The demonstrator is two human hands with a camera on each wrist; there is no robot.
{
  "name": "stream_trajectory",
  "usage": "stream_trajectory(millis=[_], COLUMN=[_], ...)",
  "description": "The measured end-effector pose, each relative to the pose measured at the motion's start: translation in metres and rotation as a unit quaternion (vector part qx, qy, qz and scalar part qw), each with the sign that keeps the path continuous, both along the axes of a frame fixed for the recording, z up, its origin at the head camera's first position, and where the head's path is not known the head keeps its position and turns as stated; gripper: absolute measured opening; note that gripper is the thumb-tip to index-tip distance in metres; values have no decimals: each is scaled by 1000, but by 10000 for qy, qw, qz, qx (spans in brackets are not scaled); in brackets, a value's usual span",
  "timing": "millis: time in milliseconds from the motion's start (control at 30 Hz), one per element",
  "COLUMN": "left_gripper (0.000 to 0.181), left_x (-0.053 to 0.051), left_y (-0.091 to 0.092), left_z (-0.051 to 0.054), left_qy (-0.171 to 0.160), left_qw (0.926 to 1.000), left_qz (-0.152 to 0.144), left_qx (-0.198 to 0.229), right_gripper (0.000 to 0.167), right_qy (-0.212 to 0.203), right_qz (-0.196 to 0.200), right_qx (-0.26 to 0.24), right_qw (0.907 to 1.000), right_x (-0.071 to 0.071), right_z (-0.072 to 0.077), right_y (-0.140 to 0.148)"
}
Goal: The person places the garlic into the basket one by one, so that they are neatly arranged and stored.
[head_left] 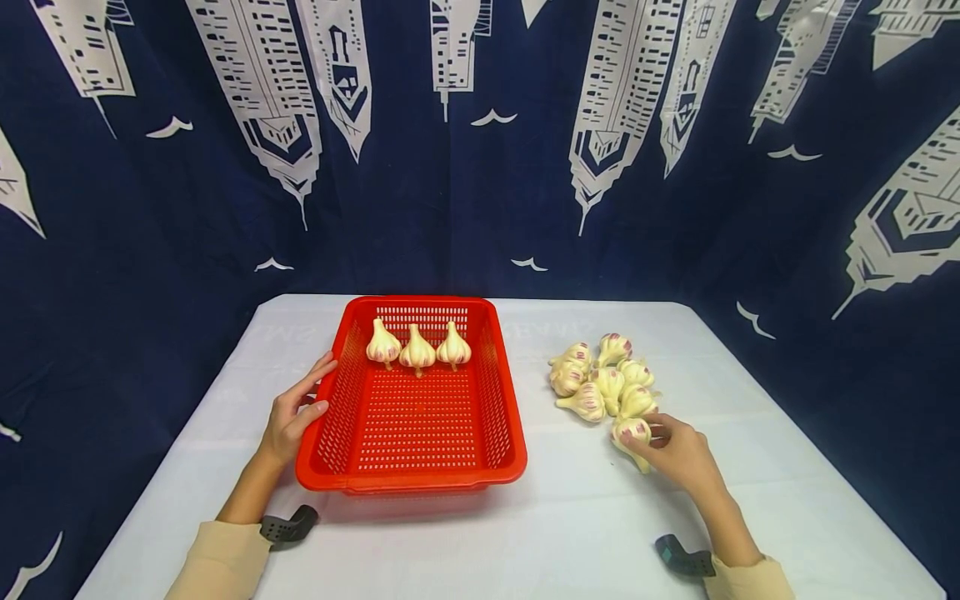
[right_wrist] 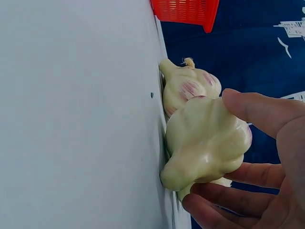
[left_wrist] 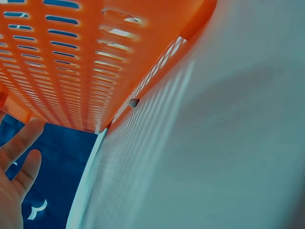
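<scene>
My right grip (head_left: pixel 678 450) is clamped on a garlic bulb (head_left: pixel 632 431), thumb on one side and fingers on the other, with its stem pointing back towards me. The bulb sits at the near end of a cluster of loose bulbs (head_left: pixel 609 387) on the right part of the white worktop (head_left: pixel 570 517), pale with pinkish-purple streaks and bunched against one another. My left grip (head_left: pixel 288 421) is at the left side of a red basket (head_left: pixel 412 483), fingers mostly straight and thumb spread apart from them, touching the rim rather than closed round it. The basket has slotted walls and a perforated floor, and stands left of the cluster, well apart from it. Inside, three bulbs (head_left: pixel 417 348) lie in a row near the far wall, stems pointing away from me. I wear beige sleeves (head_left: pixel 225 562) and a dark device (head_left: pixel 288 527) at each wrist. Behind the worktop hangs a dark blue cloth (head_left: pixel 450 208) printed with white upside-down towers and small birds.
</scene>
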State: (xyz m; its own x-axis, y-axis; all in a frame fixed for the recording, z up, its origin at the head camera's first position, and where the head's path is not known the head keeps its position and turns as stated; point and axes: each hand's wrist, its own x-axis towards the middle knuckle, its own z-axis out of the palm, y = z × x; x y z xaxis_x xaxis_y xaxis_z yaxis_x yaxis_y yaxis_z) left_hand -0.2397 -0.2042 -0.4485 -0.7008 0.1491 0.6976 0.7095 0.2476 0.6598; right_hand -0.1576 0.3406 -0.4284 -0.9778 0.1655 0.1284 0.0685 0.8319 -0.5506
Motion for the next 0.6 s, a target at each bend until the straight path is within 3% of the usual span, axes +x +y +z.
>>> stream_trajectory(millis=[600], left_gripper=[53], left_x=[0], left_y=[0], left_z=[0], left_qy=[33], left_qw=[10000], left_qz=[-9], left_qx=[39], right_gripper=[71], right_qy=[307], right_qz=[-16], right_qx=[-63], right_qw=[9995], right_x=[5], right_z=[3], right_y=[-2])
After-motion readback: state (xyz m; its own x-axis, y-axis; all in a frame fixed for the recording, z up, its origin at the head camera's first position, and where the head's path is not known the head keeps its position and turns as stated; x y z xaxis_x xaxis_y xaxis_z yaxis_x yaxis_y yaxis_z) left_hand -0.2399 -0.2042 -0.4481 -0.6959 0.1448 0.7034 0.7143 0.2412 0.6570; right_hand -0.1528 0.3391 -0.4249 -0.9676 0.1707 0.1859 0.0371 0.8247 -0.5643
